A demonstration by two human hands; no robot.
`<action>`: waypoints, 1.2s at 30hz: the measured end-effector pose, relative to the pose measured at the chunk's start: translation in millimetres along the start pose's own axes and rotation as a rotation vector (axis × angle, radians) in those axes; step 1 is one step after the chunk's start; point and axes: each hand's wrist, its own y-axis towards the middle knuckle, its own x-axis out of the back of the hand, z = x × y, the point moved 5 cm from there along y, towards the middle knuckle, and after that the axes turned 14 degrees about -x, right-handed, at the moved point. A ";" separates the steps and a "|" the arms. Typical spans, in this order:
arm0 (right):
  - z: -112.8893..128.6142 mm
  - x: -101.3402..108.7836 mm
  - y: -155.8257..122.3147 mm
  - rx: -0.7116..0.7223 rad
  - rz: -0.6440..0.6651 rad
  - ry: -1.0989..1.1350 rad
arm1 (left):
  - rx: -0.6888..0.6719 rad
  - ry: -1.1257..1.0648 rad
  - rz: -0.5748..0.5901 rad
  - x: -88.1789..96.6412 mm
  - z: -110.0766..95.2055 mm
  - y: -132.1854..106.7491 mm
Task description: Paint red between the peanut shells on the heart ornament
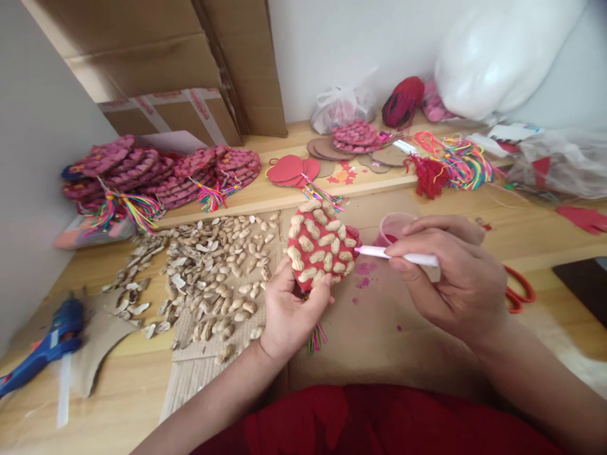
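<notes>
My left hand (289, 309) grips the lower edge of a red card piece (321, 246) covered with glued peanut shells, and holds it upright above the floor. A coloured tassel (317, 338) hangs below my left hand. My right hand (455, 272) is closed on a white brush (393, 254), whose pink tip touches the right edge of the peanut piece. A small pink paint cup (393, 226) stands just behind the brush.
Loose peanut shells (208, 265) lie on cardboard at the left. A blue glue gun (47, 344) rests at the far left. Stacks of pink painted pieces (156, 170) with tassels lie behind, and red scissors (519, 294) beside my right wrist. Plastic bags and coloured threads (462, 164) crowd the back right.
</notes>
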 end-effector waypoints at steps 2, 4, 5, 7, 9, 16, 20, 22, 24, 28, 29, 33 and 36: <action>0.2 1.7 1.0 0.004 -0.028 -0.003 | 0.001 0.004 0.003 0.5 0.8 -0.4; 1.3 3.8 1.9 0.021 -0.051 0.004 | 0.000 -0.005 -0.001 0.8 1.0 -0.7; 1.7 4.4 2.3 0.026 -0.054 0.012 | -0.001 -0.010 -0.005 0.7 0.9 -0.8; 1.8 4.6 2.6 0.019 -0.047 0.024 | 0.005 -0.025 -0.008 0.2 0.7 -0.9; 1.2 3.1 2.3 0.001 -0.022 0.024 | 0.008 -0.040 -0.005 -0.8 0.2 -0.7; 0.5 8.1 1.2 0.023 -0.130 -0.028 | 0.055 -0.150 -0.034 -2.8 -0.7 2.7; -0.4 11.4 1.8 -0.002 -0.138 0.041 | 0.127 -0.229 -0.070 -2.7 0.9 3.9; 0.7 9.0 1.7 -0.009 -0.085 0.073 | 0.144 -0.243 -0.072 -2.8 2.2 3.9; 1.9 6.1 1.0 -0.015 -0.046 0.072 | 0.149 -0.239 -0.073 -2.6 3.4 3.7; 1.9 1.3 0.4 -0.018 0.004 0.028 | 0.140 -0.236 -0.076 -2.6 4.2 3.5; 1.6 1.7 0.5 -0.012 -0.004 0.016 | 0.141 -0.238 -0.074 -2.8 4.2 3.5; 1.0 8.3 1.2 0.010 -0.103 -0.006 | 0.144 -0.243 -0.077 -2.8 3.6 4.3; 0.6 8.7 1.5 -0.009 -0.089 0.036 | 0.145 -0.257 -0.076 -2.9 4.0 4.7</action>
